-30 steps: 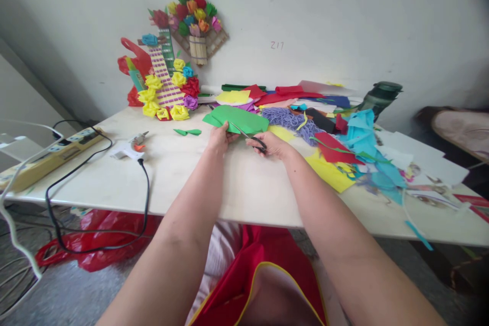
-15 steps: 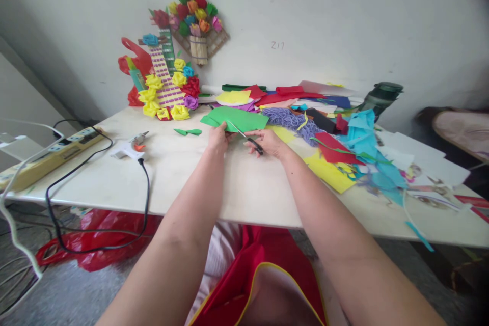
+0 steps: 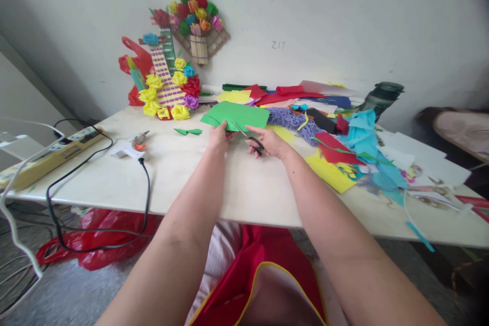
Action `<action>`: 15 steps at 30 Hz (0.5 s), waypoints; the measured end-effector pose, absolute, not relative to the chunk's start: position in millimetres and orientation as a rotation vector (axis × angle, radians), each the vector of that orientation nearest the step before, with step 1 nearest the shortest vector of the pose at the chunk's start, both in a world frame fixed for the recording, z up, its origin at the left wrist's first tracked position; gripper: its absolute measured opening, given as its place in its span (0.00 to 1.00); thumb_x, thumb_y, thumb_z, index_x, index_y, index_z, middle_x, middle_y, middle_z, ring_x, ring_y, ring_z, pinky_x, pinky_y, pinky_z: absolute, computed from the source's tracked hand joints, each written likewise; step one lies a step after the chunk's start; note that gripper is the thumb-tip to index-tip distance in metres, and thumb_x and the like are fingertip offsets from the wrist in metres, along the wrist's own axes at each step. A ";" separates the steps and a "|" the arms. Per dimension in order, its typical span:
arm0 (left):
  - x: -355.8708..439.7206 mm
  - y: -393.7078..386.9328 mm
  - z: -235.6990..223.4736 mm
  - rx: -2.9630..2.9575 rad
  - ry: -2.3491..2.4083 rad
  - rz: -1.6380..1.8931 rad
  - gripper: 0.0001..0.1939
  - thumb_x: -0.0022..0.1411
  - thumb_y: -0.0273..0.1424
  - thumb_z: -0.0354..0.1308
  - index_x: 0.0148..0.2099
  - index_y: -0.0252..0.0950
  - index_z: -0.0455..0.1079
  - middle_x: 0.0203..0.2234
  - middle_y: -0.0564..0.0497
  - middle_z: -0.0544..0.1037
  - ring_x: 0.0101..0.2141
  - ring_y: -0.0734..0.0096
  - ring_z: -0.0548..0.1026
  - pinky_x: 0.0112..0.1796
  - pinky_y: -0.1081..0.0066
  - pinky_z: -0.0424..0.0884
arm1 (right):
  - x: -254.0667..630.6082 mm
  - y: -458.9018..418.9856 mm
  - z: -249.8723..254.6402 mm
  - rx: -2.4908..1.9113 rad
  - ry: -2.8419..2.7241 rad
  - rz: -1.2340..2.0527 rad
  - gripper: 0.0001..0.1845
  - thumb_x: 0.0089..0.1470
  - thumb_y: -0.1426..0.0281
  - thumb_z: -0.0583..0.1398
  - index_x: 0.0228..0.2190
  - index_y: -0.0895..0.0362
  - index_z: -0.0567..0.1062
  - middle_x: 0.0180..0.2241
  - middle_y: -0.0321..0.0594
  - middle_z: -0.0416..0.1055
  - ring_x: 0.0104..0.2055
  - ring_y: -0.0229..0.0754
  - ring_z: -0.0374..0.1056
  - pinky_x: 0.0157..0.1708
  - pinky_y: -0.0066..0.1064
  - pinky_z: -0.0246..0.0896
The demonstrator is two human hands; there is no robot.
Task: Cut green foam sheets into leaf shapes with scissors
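A sheet of green paper is pinched at its near left edge by my left hand, thumb on top. My right hand grips a pair of scissors with dark handles, its index finger stretched along the sheet's near edge. The blades point up and left and meet the paper just right of my left thumb. Left of the sheet, small green paper cut-outs lie on the table.
A white glue gun and a yellow power strip with cords lie left. Paper flowers stand behind. Purple yarn, coloured paper scraps and a dark bottle occupy the right. The table's front edge is near my lap.
The green sheet has changed its tilt, its far edge now rising higher and straighter over the papers behind. The scissor handles have spread apart slightly; both hands stay nearly in place.
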State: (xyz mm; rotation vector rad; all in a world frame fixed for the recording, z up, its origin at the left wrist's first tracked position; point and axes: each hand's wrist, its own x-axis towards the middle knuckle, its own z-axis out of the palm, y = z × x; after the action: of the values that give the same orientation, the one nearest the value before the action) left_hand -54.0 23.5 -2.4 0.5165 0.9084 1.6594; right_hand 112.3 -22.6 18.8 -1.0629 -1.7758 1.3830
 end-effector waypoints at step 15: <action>-53.2 21.6 -4.7 0.711 0.891 1.581 0.02 0.59 0.27 0.54 0.35 0.33 0.66 0.18 0.53 0.73 0.20 0.74 0.73 0.35 0.66 0.75 | 131.9 -12.8 14.4 -0.970 -1.752 1.559 0.23 0.54 0.64 0.56 0.49 0.63 0.62 0.21 0.42 0.75 0.15 0.36 0.66 0.08 0.21 0.46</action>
State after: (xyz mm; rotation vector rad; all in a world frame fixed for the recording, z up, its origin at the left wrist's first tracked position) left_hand -53.2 21.6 -4.7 0.7106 0.8907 1.5813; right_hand 131.9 -12.8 14.4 -0.9696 -1.7522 1.5594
